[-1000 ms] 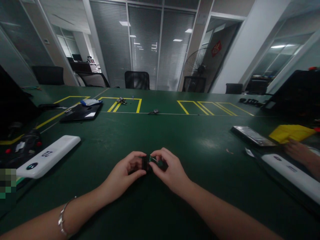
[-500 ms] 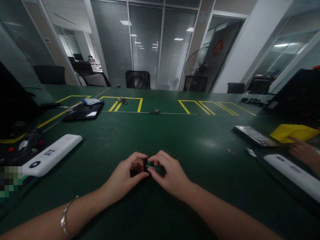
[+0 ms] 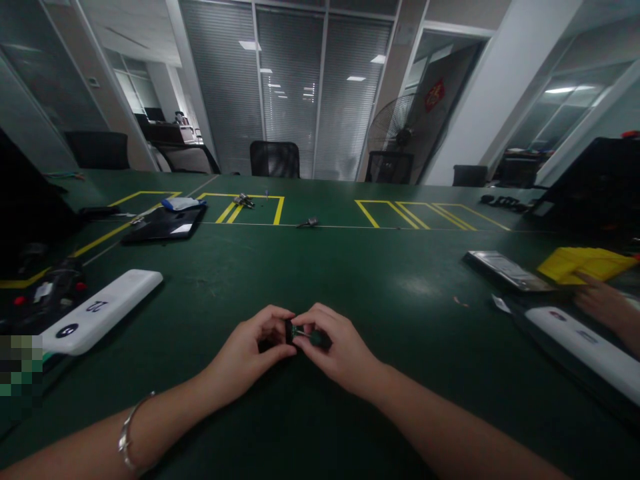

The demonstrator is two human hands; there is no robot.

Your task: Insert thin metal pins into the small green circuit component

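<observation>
At the centre front of the green table (image 3: 320, 267), my left hand (image 3: 253, 347) pinches a small dark part (image 3: 289, 331) between thumb and fingers. Against it from the right is my right hand (image 3: 340, 343), its fingers and thumb curled around a small green piece with a thin metallic pin (image 3: 301, 332). The two hands' fingertips meet at this small assembly. Fingers hide much of both pieces, so their exact shape and how they join cannot be made out. A silver bracelet circles my left wrist.
White numbered devices lie left (image 3: 103, 310) and right (image 3: 590, 343). A metal-faced box (image 3: 507, 270) sits at right, near another person's hand (image 3: 607, 307) on a yellow object (image 3: 583, 265). Further back are a black folder (image 3: 165, 223) and small metal parts (image 3: 310, 222).
The small pieces between my fingertips have turned slightly. Both hands stay almost in the same place, and the whole view has shifted a little.
</observation>
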